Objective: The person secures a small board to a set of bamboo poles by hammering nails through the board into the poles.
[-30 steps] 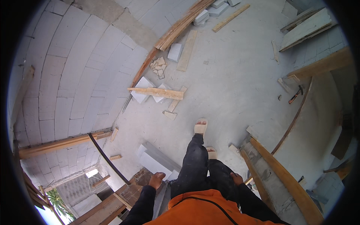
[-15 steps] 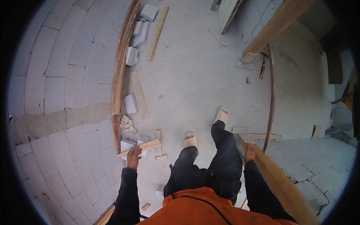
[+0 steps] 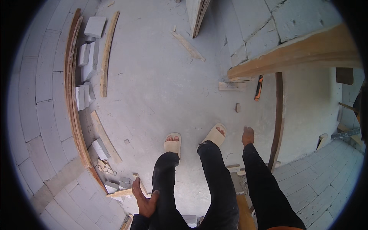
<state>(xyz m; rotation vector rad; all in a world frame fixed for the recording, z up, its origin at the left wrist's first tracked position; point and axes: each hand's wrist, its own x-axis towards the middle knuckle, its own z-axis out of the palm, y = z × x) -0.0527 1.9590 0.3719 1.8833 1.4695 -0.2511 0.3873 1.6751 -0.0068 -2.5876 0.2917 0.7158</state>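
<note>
My left hand (image 3: 145,201) hangs low beside my left leg, fingers stretched and thumb apart, holding nothing. Behind it, a short pale board (image 3: 119,193) lies across white blocks; I cannot see any contact. My right hand (image 3: 248,136) reaches forward above the floor, fingers extended and nothing in it. Nearest to it stands a dark upright wooden strip (image 3: 276,119). Farther ahead lies a hammer with an orange and black handle (image 3: 259,88); its head is hidden by the thick wooden beam (image 3: 295,51). A small wood chunk (image 3: 237,107) lies on the floor near the hammer.
Along the left block wall stand long brown boards (image 3: 73,88), with several white blocks (image 3: 89,61) beside them. Loose planks (image 3: 110,53) lie on the floor at the left. Another plank (image 3: 188,46) lies ahead, near a leaning panel (image 3: 197,17).
I have stepped forward, and the floor has shifted in view. My right hand has left the wooden beam edge and swung forward. My left hand has moved past the board on the blocks.
</note>
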